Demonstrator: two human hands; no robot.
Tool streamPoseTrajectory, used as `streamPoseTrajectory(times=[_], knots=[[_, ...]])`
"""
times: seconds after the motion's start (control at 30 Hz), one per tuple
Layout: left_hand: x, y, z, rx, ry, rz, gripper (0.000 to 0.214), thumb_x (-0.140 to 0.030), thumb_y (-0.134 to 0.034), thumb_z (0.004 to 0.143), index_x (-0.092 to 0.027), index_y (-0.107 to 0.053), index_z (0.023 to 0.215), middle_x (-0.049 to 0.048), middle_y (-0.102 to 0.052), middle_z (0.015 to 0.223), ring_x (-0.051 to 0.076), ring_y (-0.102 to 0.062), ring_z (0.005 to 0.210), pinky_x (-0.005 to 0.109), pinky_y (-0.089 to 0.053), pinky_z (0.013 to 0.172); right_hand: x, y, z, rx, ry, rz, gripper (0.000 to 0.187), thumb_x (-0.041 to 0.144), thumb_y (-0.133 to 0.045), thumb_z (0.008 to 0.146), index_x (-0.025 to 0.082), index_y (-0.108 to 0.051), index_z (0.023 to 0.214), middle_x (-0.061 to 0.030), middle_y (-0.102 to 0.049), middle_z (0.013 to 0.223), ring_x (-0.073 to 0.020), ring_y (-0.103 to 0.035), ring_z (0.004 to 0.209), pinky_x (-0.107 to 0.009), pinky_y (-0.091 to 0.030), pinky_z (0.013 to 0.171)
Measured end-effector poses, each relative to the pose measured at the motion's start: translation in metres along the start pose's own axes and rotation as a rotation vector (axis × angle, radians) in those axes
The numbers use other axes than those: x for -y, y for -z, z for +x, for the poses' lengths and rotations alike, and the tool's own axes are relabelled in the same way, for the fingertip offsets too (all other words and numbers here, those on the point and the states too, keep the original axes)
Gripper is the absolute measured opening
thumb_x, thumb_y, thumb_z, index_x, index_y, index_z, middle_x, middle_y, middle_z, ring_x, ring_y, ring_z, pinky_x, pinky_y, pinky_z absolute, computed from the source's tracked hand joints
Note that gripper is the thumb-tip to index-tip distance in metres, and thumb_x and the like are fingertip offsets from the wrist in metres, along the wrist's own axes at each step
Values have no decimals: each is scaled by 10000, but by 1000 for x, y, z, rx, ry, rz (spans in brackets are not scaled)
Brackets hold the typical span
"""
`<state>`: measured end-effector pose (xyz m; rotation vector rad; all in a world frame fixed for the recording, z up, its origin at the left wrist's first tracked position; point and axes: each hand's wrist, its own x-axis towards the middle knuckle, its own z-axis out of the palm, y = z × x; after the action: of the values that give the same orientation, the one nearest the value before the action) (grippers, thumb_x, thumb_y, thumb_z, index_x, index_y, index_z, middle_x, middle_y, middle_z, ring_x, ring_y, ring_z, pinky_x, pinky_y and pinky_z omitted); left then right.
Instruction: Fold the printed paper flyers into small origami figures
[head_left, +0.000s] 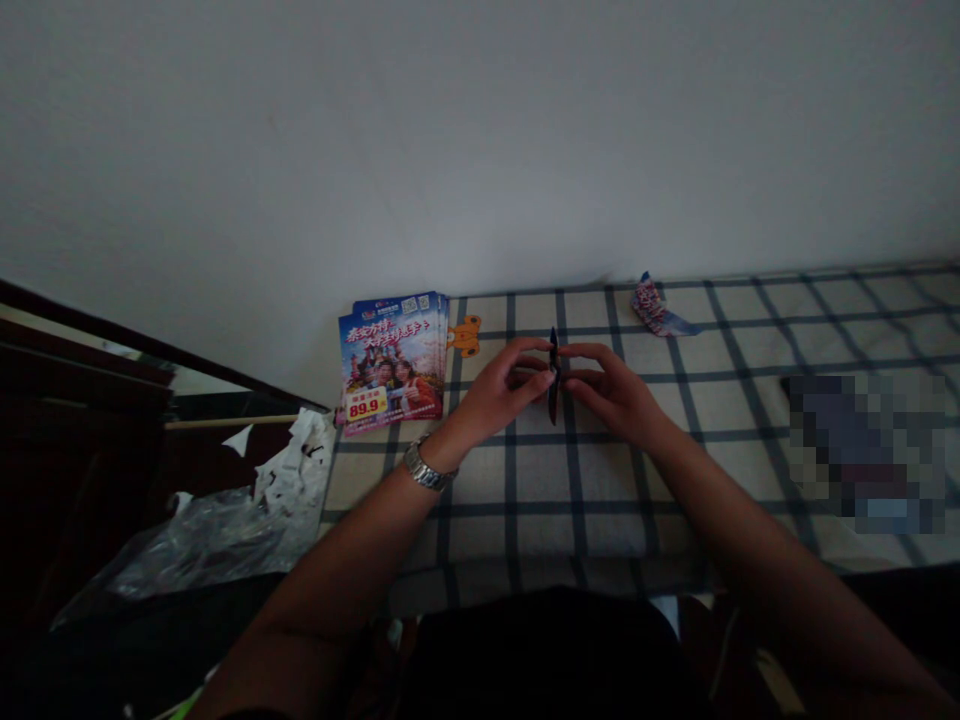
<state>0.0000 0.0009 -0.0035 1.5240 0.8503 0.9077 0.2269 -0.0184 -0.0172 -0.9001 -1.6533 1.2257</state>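
Dark and thin, a paper piece [553, 345] stands upright and edge-on to the camera, so it shows only as a narrow vertical sliver. Its faces, folds and print cannot be made out. It is held just above the bed [525, 480], over the far half of the checked sheet and near the middle of its width.

The left hand [499, 395] pinches it from one side, with the thumb above and the other fingers [536, 385] pressed against it lower down. The right hand [611, 395] meets it from the other side, its fingers [581, 350] closed on the same sliver, so the fingertips of both hands almost touch across it. The middle of the piece is covered by those fingertips, and only its top and bottom ends show. A metal watch [424, 468] sits on the left wrist.

A stack of flyers [391, 360] lies at the far left corner of the bed, against the wall [480, 140], with its colourful print facing up. An orange scrap [466, 335] lies just beside its right edge, too small to tell what it is. A crumpled printed paper [654, 307] rests along the far edge, to the right of the hands.

Near the right edge, a blurred patch [870, 450] hides whatever lies there. Off the left edge, a clear plastic bag [225, 530] slumps against dark furniture [75, 420] that is lost in shadow. The near edge of the bed and both forearms sink into darkness at the bottom.
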Motion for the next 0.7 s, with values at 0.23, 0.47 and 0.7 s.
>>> streamPoseTrajectory(times=[0.23,0.47,0.7], knots=[[2,-2,0,30,-126,85,402,-392,-692,986,-274,-569,1350,99,-648,1307,224,-656,1214,370,-591,994,0,-1,0,-119,-87,4,351,507,-736,929,295,-571,1154,-56,-662,1269,-227,-715,1056,-403,-639,929],[4,-7,-5,11,-73,80,372,-375,-710,959,-246,-521,1251,91,-638,1251,203,-698,1093,354,-606,928,-2,2,1,-80,-31,-249,234,466,-676,970,250,-628,895,-62,-701,1054,-245,-691,987,-422,-568,906],[-1,-11,-7,-66,-68,270,124,-232,-626,955,-205,-558,1056,30,-688,994,166,-723,910,291,-600,791,4,1,1,-39,61,-319,177,357,-638,988,243,-641,852,-75,-661,1037,-241,-666,1002,-425,-537,924]])
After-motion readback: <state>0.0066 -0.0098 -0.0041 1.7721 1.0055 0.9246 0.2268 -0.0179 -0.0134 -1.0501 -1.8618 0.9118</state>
